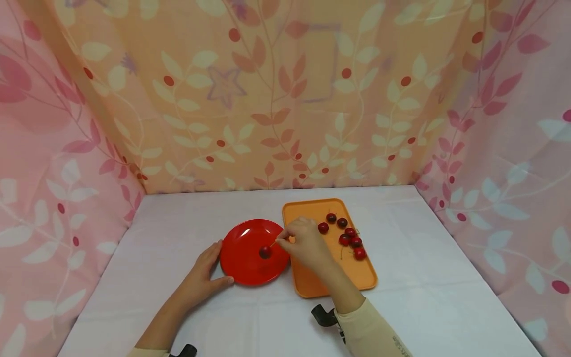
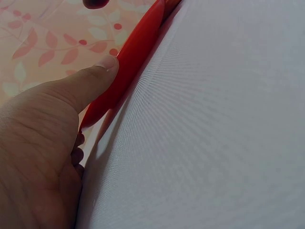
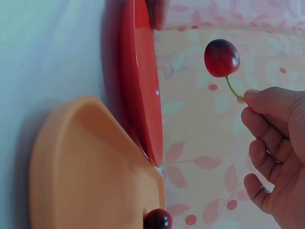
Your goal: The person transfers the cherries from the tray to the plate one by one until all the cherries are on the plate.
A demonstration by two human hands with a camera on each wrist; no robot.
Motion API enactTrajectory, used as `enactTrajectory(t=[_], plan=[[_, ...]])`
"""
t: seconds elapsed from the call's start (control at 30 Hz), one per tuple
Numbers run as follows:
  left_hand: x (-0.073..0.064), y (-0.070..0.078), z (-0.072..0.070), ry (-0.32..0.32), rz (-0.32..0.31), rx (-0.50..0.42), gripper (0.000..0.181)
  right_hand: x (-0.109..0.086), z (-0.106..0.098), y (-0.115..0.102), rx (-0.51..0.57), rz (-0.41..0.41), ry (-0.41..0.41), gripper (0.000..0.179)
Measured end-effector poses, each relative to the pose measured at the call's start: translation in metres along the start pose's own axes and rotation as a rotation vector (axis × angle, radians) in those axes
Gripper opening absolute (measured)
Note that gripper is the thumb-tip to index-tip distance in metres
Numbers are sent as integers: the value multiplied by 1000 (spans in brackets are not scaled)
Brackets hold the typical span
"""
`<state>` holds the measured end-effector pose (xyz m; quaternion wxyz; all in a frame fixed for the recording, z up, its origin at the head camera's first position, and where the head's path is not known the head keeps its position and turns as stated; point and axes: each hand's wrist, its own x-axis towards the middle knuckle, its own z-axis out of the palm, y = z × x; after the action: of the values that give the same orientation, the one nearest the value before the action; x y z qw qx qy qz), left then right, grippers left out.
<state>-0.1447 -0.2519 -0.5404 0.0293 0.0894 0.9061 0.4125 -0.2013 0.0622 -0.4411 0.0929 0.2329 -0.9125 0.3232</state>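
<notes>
Pinching a cherry [image 3: 222, 58] by the stem [image 3: 231, 89] with right fingers [image 3: 255, 122] above a red plate [image 1: 245, 271] touched by spread left fingers [image 1: 211, 254].

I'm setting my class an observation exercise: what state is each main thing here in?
Red plate: face up.
Orange tray: face up.
Tray cherries: loosely clustered, some with visible stems.
Held cherry: hanging by its stem, clear of the red plate.
Left hand: holds the red plate's rim.
Right hand: pinches the stem.
White cloth: spread under plate and tray.
Patterned fabric: hanging.
</notes>
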Motion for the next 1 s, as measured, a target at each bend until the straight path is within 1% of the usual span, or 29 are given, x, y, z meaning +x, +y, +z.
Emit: enactTrajectory(t=[0.2,0.47,0.57,0.73,1.0], plan=[[0,0,0,-4,-14,3,111,0,11,2,-33,-10,13,4],[0,2,0,-5,-17,15,111,-2,26,8,-17,10,5,7],[-1,2,-1,-5,-13,16,111,-3,30,8,-5,33,-14,7],[-1,0,-1,-1,-4,16,110,-4,37,10,10,96,-70,7],[0,-1,1,-11,-6,16,110,-4,45,16,-3,103,-93,7]])
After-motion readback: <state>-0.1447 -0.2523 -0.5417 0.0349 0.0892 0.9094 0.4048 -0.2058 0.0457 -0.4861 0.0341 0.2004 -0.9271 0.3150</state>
